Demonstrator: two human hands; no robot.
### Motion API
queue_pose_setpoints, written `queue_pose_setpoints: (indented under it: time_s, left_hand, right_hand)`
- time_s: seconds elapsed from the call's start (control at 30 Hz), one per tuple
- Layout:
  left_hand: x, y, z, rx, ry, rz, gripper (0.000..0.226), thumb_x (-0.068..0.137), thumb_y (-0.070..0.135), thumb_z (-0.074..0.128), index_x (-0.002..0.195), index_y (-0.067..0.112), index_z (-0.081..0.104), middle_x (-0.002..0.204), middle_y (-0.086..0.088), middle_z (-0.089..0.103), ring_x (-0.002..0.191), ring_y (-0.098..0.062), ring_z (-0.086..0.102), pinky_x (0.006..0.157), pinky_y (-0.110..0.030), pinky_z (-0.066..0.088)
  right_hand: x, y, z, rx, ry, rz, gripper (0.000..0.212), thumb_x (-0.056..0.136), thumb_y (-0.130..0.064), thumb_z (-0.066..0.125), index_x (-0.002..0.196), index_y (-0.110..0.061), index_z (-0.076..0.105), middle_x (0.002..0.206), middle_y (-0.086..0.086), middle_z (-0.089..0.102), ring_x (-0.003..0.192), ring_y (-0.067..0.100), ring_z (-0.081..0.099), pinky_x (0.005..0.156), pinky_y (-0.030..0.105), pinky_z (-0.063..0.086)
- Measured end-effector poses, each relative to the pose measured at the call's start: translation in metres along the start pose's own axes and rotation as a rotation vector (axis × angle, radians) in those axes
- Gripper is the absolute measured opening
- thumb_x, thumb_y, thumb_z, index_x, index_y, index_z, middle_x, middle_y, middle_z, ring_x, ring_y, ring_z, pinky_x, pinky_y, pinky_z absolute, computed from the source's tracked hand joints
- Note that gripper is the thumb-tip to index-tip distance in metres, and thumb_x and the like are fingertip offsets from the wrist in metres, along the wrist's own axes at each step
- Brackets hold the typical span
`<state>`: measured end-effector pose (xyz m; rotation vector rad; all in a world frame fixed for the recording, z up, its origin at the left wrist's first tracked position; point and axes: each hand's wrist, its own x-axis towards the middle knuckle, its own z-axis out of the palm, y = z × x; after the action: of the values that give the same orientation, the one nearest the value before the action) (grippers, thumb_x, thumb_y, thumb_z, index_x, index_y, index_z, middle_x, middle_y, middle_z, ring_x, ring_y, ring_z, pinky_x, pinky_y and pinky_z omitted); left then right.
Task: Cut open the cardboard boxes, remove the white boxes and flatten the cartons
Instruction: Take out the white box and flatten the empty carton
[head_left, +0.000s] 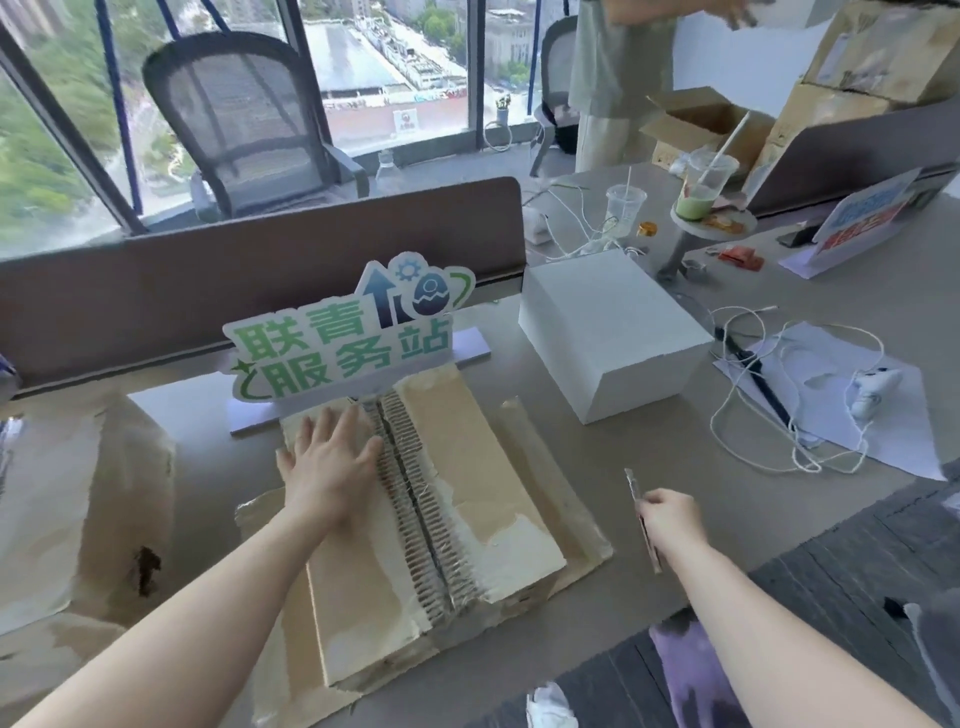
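A flattened brown carton (467, 467) lies on the desk in front of me, its torn corrugated edges running down the middle. My left hand (330, 457) presses flat on its left half with fingers spread. My right hand (670, 514) hovers to the right of the carton and grips a thin knife (641, 514), blade pointing up. A white box (613, 332) stands on the desk behind and right of the carton. A taped brown cardboard box (83, 499) sits at the left edge.
A green-lettered sign (343, 343) stands just behind the carton against the desk divider (260, 270). White cords and paper (810, 395) lie at the right, plastic cups (706, 182) farther back. A person (618, 73) stands by more cartons (878, 52) at the back right. An office chair (244, 119) stands by the window.
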<state>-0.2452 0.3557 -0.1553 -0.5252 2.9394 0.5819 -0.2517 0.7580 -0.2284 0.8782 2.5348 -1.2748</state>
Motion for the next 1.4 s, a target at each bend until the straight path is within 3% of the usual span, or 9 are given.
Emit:
queue_pose_setpoints:
  time_s: [0.13,0.4,0.63,0.73,0.87,0.97,1.03,1.2,1.4]
  left_hand:
    - [0.004,-0.005,0.009,0.158,0.051,-0.006,0.063,0.091,0.066,0.027,0.150,0.043,0.021,0.163,0.004,0.011,0.150,-0.021,-0.002,0.118,-0.054,0.007]
    - [0.000,-0.004,0.016,0.235,0.060,-0.034,0.069,0.088,0.071,0.022,0.151,0.042,0.022,0.164,0.008,0.008,0.150,-0.016,-0.004,0.121,-0.050,0.004]
    - [-0.005,-0.001,0.011,0.215,0.069,-0.006,0.079,0.080,0.075,0.013,0.151,0.042,0.025,0.164,0.009,0.010,0.150,-0.016,-0.001,0.121,-0.046,0.003]
    - [-0.008,0.003,0.011,0.161,0.082,-0.003,0.075,0.083,0.070,0.014,0.150,0.040,0.030,0.163,0.009,0.013,0.150,-0.015,0.002,0.121,-0.046,0.004]
    - [0.014,0.008,0.006,0.036,0.152,-0.066,0.052,0.096,0.051,0.030,0.144,0.035,0.038,0.161,0.006,0.022,0.149,-0.020,0.010,0.120,-0.051,0.008]
    - [0.035,0.009,-0.002,0.017,0.105,-0.092,0.043,0.092,0.046,0.028,0.129,0.032,0.046,0.151,0.005,0.036,0.144,-0.024,0.020,0.114,-0.055,0.017]
    - [0.046,0.010,-0.006,-0.016,0.051,-0.125,0.037,0.092,0.041,0.030,0.120,0.032,0.052,0.144,0.004,0.043,0.139,-0.025,0.025,0.111,-0.055,0.019]
    - [0.055,0.012,-0.015,-0.186,0.042,-0.199,0.033,0.092,0.035,0.039,0.119,0.036,0.059,0.141,0.003,0.048,0.136,-0.026,0.031,0.109,-0.046,0.023]
    - [0.054,0.010,-0.012,-0.271,0.111,-0.189,0.023,0.089,0.035,0.045,0.106,0.034,0.061,0.128,0.005,0.056,0.130,-0.022,0.035,0.104,-0.043,0.025]
  right_hand:
    - [0.052,-0.003,0.000,-0.205,-0.126,-0.055,0.017,0.090,-0.020,0.064,0.096,-0.009,0.076,0.097,0.015,0.074,0.092,0.032,0.066,0.070,0.030,0.043]
    - [0.081,-0.004,0.006,-0.310,-0.267,-0.068,0.014,0.088,-0.016,0.067,0.095,-0.008,0.076,0.096,0.015,0.073,0.086,0.027,0.063,0.066,0.029,0.039]
    - [0.081,0.004,0.004,-0.375,-0.191,-0.141,0.016,0.086,-0.019,0.071,0.097,-0.008,0.069,0.103,0.016,0.072,0.099,0.034,0.065,0.071,0.032,0.042]
    - [0.062,-0.025,0.000,-0.199,-0.037,-0.178,0.009,0.090,-0.019,0.065,0.093,-0.011,0.064,0.099,0.015,0.070,0.096,0.036,0.063,0.074,0.035,0.043]
    - [0.011,-0.125,0.027,0.006,-0.023,-0.608,0.014,0.094,-0.011,0.056,0.100,-0.014,0.069,0.097,0.000,0.066,0.089,0.019,0.059,0.077,0.026,0.040]
    - [-0.027,-0.189,0.069,-0.151,-0.187,-1.028,0.027,0.094,-0.009,0.055,0.118,-0.012,0.067,0.109,0.002,0.066,0.101,0.019,0.056,0.086,0.027,0.042]
    - [-0.042,-0.215,0.099,-0.335,-0.314,-1.153,0.040,0.096,-0.016,0.052,0.135,-0.013,0.057,0.131,0.003,0.059,0.121,0.023,0.049,0.103,0.035,0.039]
    - [-0.048,-0.243,0.156,-0.647,-0.501,-1.031,0.046,0.101,-0.031,0.036,0.145,-0.019,0.043,0.153,0.001,0.036,0.144,0.025,0.021,0.120,0.045,0.011]
    - [-0.045,-0.242,0.176,-0.472,-0.464,-0.980,0.020,0.096,-0.019,0.044,0.108,-0.015,0.060,0.117,0.003,0.060,0.117,0.023,0.047,0.117,0.038,0.011]
